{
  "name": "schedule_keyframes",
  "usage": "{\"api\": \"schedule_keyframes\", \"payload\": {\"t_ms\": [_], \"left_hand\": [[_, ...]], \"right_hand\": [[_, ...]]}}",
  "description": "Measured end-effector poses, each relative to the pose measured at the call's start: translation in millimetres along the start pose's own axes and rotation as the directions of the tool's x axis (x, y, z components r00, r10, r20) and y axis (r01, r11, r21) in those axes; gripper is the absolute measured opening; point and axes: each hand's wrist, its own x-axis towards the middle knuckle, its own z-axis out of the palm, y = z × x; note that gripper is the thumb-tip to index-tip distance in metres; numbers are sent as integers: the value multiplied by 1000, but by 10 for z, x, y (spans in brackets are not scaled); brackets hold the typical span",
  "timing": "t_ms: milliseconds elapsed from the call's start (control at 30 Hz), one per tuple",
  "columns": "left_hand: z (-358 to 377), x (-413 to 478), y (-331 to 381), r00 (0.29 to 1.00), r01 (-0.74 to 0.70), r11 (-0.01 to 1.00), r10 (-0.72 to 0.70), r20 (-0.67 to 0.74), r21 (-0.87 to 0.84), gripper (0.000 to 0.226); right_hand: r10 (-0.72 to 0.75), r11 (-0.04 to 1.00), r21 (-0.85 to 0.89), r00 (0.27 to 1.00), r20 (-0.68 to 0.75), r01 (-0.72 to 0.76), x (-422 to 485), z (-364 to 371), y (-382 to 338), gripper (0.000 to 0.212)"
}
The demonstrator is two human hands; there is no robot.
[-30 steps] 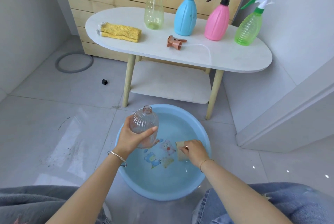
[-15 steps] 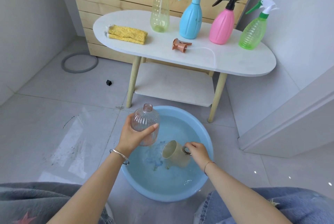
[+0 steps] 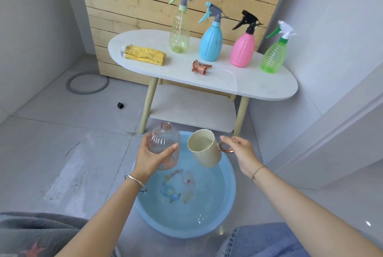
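Pinkish clear bottle (image 3: 165,142) is standing upright in my left grip (image 3: 152,158), whose fingers are curling around its body, in the lower centre of the frame above the blue basin (image 3: 219,211). My right grip (image 3: 238,151) is pinching the handle of the cream cup (image 3: 204,150), which is tilting toward the bottle, just beside it. Spray bottles (image 3: 210,43) are standing on the white table (image 3: 248,84) above.

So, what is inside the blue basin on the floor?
The blue basin holds water, with a cartoon print on its bottom. The clear bottle and cream cup, held above, hide its far part.
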Motion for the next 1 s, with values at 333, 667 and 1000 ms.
{"api": "schedule_keyframes", "payload": {"t_ms": [333,667,1000], "left_hand": [[56,-56,-4,996,-31,999,27,90,43,86],[220,-153,-3,977,-76,994,59,203,79,82],[246,-157,-94,970,-82,981,39,239,176,97]], "right_hand": [[-139,978,159,990,0,138,-72,-299,-545,29],[-240,961,137,970,-29,241,-179,-285,-759,46],[-357,933,-57,933,-39,354,-237,-259,-869,40]]}}
